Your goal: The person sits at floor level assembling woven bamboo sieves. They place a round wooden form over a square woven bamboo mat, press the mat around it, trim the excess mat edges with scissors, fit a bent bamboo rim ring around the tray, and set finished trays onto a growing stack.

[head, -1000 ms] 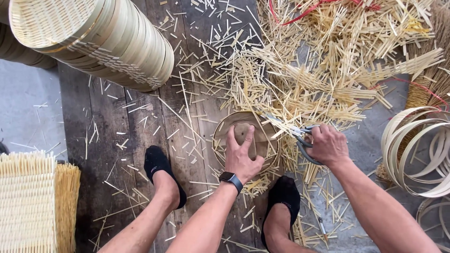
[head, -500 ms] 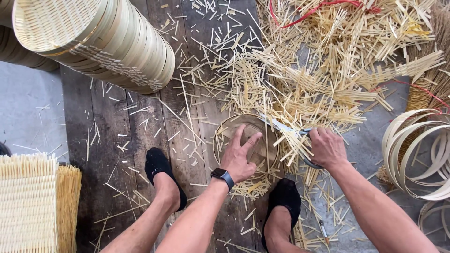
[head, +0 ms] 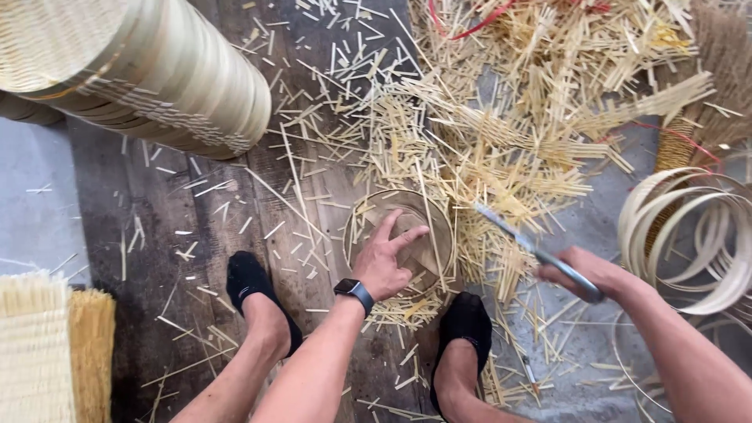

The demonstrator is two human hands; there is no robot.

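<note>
The right hand (head: 589, 274) was closed around the handle of a long grey metal blade (head: 523, 244), which slanted up and to the left from the fist, its tip over the pile of cut pale bamboo strips (head: 501, 149). The left hand (head: 385, 262) lay open, fingers spread, pressed flat inside a small round bamboo hoop frame (head: 401, 239) that sat on the floor between the person's two feet; it gripped nothing, only pressed down on the frame's inner surface. A black watch (head: 354, 291) sat on the left wrist. The blade was just to the right of the hoop frame, apart from it, and whether its edge touched any strip could not be told.

Both feet wore black low socks (head: 249, 283), one to the left of the frame and one just below and right of it. The dark wooden plank floor (head: 180, 196) was strewn with short bamboo offcuts, thickest above and to the right of the frame. At the upper left lay a tall stack of round woven bamboo trays (head: 157, 78), tilted on its side. At the right edge stood a bundle of bent thin bamboo hoops (head: 689, 227). At the lower left corner was a pale woven bamboo mat (head: 35, 352).
</note>
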